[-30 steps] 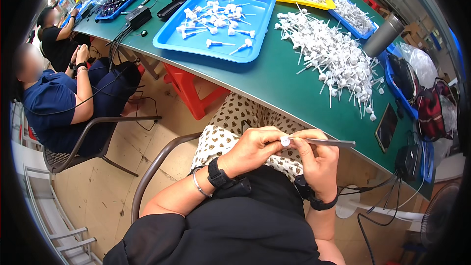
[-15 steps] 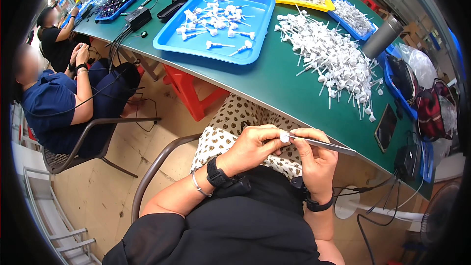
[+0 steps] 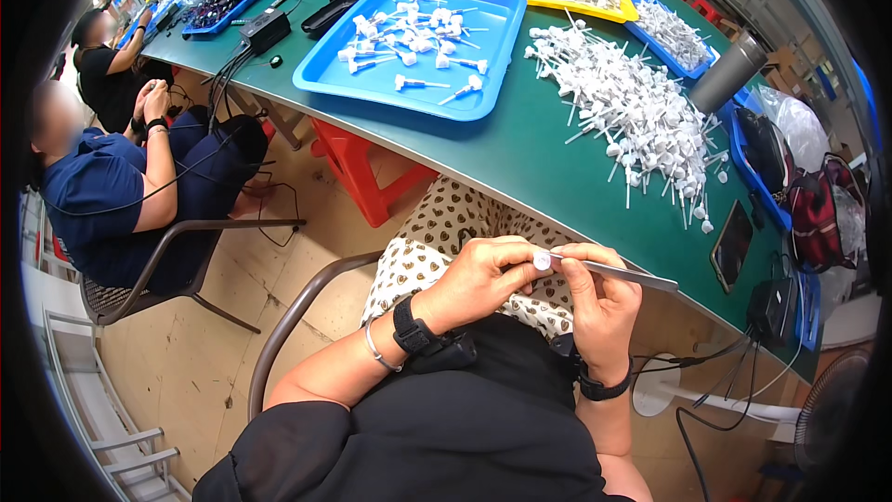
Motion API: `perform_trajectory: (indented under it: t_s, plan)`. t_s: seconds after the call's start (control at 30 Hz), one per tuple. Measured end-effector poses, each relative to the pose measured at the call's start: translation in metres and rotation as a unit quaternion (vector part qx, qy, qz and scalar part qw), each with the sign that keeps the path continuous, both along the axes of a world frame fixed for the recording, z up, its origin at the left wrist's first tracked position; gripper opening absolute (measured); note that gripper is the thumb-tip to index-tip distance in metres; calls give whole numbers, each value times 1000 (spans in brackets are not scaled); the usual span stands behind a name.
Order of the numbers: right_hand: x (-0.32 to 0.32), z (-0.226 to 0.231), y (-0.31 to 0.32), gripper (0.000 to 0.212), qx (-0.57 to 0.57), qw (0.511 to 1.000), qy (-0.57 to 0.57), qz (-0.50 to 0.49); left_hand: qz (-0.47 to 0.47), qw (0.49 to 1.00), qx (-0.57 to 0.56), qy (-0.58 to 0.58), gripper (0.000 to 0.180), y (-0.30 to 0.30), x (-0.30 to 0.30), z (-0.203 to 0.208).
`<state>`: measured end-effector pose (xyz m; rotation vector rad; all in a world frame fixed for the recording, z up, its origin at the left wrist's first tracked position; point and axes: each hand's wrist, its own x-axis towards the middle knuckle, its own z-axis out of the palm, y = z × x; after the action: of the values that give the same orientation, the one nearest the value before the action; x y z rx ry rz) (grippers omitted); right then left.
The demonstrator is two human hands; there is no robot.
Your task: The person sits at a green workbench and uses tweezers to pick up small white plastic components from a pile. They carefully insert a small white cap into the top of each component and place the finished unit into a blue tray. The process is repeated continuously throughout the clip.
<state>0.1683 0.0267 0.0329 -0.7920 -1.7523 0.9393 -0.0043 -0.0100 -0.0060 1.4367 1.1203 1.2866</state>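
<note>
Over my lap, my left hand (image 3: 485, 277) pinches a small white plastic part (image 3: 542, 261) between thumb and fingertips, its round face showing. My right hand (image 3: 602, 305) is closed around a slim, flat metal hand tool (image 3: 643, 277), whose wider end sticks out to the right. The tool's thin tip meets the white part or lies right beside it; I cannot tell which. Beyond my hands, a blue tray (image 3: 316, 70) holds several white plastic pieces with thin stems. A large heap of similar white pieces (image 3: 632, 112) lies on the green table to the right.
Yellow trays (image 3: 624, 2) of white pieces stand at the back. Right of the heap are a grey bottle (image 3: 729, 72), a phone (image 3: 731, 246) and a plaid bag (image 3: 822, 214). Two people sit at the left. A red stool (image 3: 358, 172) stands under the green table (image 3: 520, 144).
Both hands keep nearly the same hold. The white part's round face has turned slightly more into view, and the tool has shifted a little to the right.
</note>
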Motion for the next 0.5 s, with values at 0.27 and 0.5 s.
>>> perform_trajectory:
  t_s: [0.27,0.5]
  plan:
    - [-1,0,0,8,-3,1000,-1,-4,2,1000,-9,-8,15,0,0,-2]
    - [-2,0,-2,8,-13,1000,6,-7,4,1000,-1,-4,15,-1,0,-3]
